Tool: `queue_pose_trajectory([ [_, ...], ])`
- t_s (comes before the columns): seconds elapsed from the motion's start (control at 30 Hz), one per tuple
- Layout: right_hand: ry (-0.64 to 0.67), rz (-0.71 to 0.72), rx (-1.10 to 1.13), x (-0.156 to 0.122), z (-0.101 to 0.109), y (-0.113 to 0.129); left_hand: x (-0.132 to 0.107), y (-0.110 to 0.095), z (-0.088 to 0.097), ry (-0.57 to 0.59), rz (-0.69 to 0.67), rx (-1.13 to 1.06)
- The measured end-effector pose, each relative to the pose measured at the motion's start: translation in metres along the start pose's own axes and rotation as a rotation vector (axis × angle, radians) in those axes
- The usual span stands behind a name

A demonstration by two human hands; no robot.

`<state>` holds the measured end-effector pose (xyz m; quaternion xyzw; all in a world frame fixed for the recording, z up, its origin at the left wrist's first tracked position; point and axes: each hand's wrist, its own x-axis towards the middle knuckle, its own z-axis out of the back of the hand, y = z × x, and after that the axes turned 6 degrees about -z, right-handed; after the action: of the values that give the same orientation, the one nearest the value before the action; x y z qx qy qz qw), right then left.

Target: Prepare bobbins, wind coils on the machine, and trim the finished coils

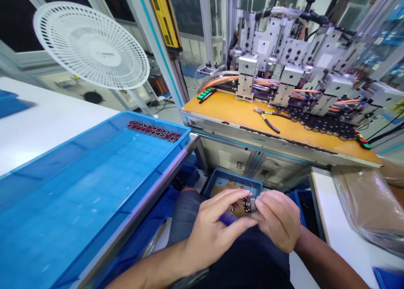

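Note:
Between my hands, above my lap, is a small grey metal cylinder (251, 204) with copper-coloured spots ringing its dark open end. My right hand (279, 219) pinches it from the right, its other fingers curled in. My left hand (214, 226) is near the open end; thumb and forefinger are spread above and below the cylinder, and its other fingers are mostly hidden. Behind the hands, at a lower level, sits a blue bin (235, 175) with cardboard and a few small round parts in it.
On the left, a large blue tray (94, 175) holds a row of small dark-red and copper parts (153, 131) at its far end. Ahead, a machine (284, 65) stands on an orange bench (217, 110) with pliers (268, 119). A white fan (91, 44) and plastic-wrapped package (362, 200) flank it.

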<state>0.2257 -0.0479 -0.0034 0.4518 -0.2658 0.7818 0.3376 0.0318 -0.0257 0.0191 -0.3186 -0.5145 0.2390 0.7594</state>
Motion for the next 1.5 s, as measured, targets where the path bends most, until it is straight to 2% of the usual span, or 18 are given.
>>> queue_pose_trajectory([
  [0.07, 0.027, -0.075, 0.065, 0.003, 0.001, 0.006, 0.005, 0.001, 0.001, 0.042, 0.008, -0.029],
  [0.2, 0.103, -0.441, 0.407, 0.017, 0.011, 0.018, 0.006, 0.007, 0.004, 0.076, -0.060, -0.039],
  [0.27, 0.116, -0.529, 0.537, 0.024, 0.016, 0.022, 0.003, 0.008, 0.004, 0.082, -0.083, -0.045],
  [0.5, 0.100, -0.766, 0.718, 0.022, 0.014, 0.031, 0.000, 0.008, 0.001, 0.059, 0.203, -0.422],
  [0.67, 0.193, -0.902, 0.784, 0.014, 0.038, 0.003, 0.003, 0.009, 0.010, 0.091, 0.019, -0.209],
  [0.7, 0.199, -0.870, 0.722, 0.018, 0.046, -0.006, 0.004, 0.009, 0.012, 0.118, -0.023, -0.146],
  [0.77, 0.251, -0.673, 0.513, 0.031, 0.058, -0.019, 0.007, 0.008, 0.016, 0.180, -0.092, -0.054],
  [0.87, 0.459, -0.188, 0.262, 0.057, 0.062, -0.027, 0.010, 0.005, 0.018, 0.232, -0.160, -0.002],
  [0.93, 0.550, 0.059, 0.195, 0.069, 0.055, -0.025, 0.011, 0.003, 0.018, 0.230, -0.168, 0.001],
  [1.0, 0.617, 0.081, 0.192, 0.072, 0.047, -0.019, 0.010, 0.002, 0.019, 0.222, -0.147, -0.006],
  [1.07, 0.735, -0.195, 0.343, 0.071, 0.041, -0.011, 0.008, 0.002, 0.021, 0.210, -0.118, -0.030],
  [1.17, 1.012, -0.821, 0.794, 0.068, 0.038, -0.003, 0.005, 0.002, 0.025, 0.202, -0.100, -0.066],
  [1.2, 1.111, -0.970, 0.946, 0.070, 0.037, -0.004, 0.004, 0.003, 0.026, 0.198, -0.103, -0.072],
  [1.27, 1.181, -1.063, 1.052, 0.077, 0.031, -0.020, 0.002, 0.005, 0.028, 0.178, -0.112, -0.074],
  [1.33, 1.016, -0.933, 0.760, 0.088, 0.019, -0.053, 0.002, 0.007, 0.029, 0.135, -0.120, -0.077],
  [1.4, 0.707, -0.712, 0.170, 0.099, 0.001, -0.099, 0.003, 0.009, 0.030, 0.080, -0.119, -0.078],
  [1.43, 0.699, -0.617, -0.092, 0.102, -0.009, -0.123, 0.004, 0.010, 0.030, 0.054, -0.116, -0.077],
  [1.5, 0.725, -0.589, -0.208, 0.104, -0.031, -0.166, 0.006, 0.011, 0.031, 0.011, -0.105, -0.065],
])
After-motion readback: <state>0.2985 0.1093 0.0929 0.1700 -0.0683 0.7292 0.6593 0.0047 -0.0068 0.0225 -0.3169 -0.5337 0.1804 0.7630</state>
